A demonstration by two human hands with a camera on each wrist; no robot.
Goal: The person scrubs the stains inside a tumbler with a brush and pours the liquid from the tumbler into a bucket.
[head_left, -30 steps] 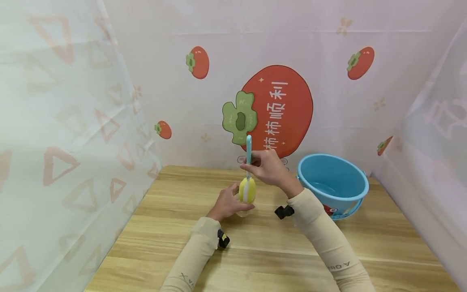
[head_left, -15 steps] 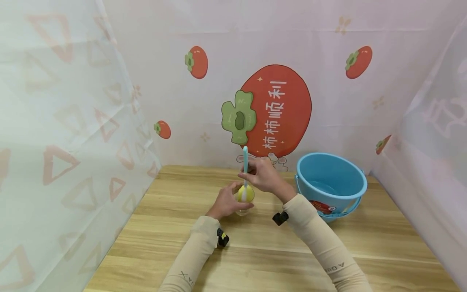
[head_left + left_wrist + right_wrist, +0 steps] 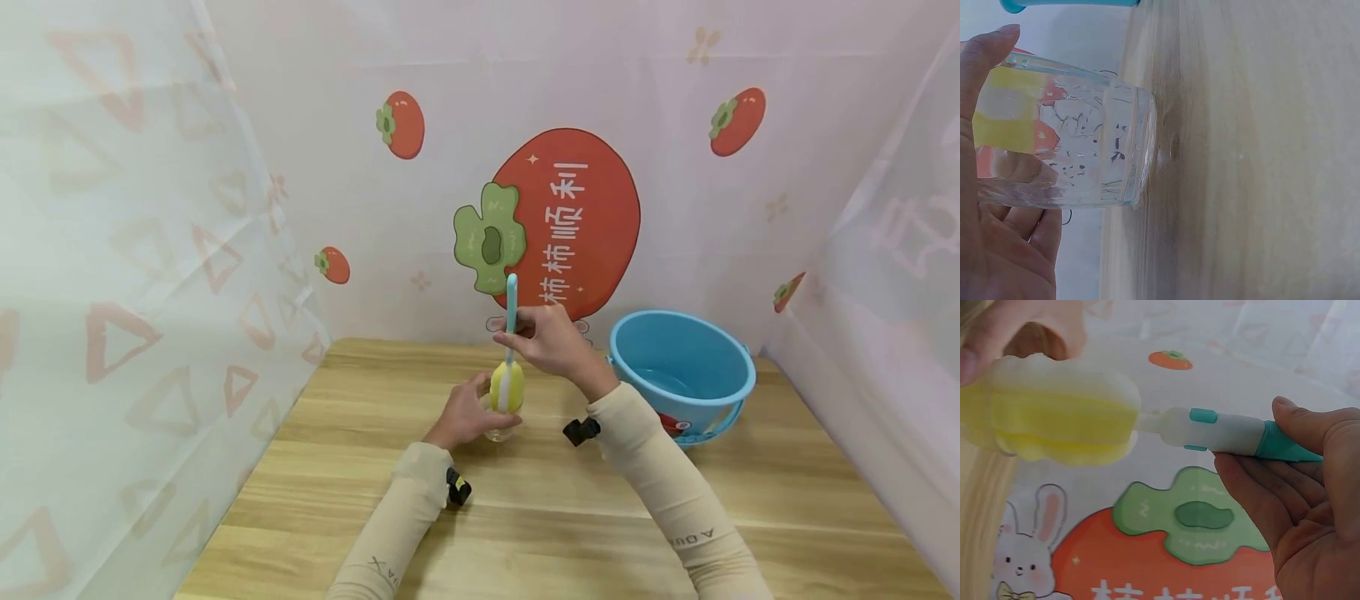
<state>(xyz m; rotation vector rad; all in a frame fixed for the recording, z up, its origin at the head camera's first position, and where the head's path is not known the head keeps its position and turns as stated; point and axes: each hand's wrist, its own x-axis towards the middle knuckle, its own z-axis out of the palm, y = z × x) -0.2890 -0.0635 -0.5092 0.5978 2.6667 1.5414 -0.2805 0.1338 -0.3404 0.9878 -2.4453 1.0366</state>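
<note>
My left hand (image 3: 463, 415) grips a clear drinking glass (image 3: 1085, 137), thumb on one side and fingers round the other. In the left wrist view the glass's base is right at the wooden tabletop (image 3: 1260, 156). My right hand (image 3: 553, 340) pinches the teal and white handle of a sponge cup brush (image 3: 1072, 419) above the glass. The brush stands nearly upright. Its yellow and white sponge head is partly inside the glass, with its upper part showing above the rim. The left fingers hide much of the glass in the head view.
A light blue bucket (image 3: 678, 396) with a handle stands to the right, near the right forearm. Behind the table hangs a white cloth (image 3: 420, 217) printed with persimmons, and further cloth walls close in both sides.
The right hand pushed the brush down deeper into the glass, then drew it up again, so more sponge shows now than half a second ago. The left hand and glass stay nearly in place.
</note>
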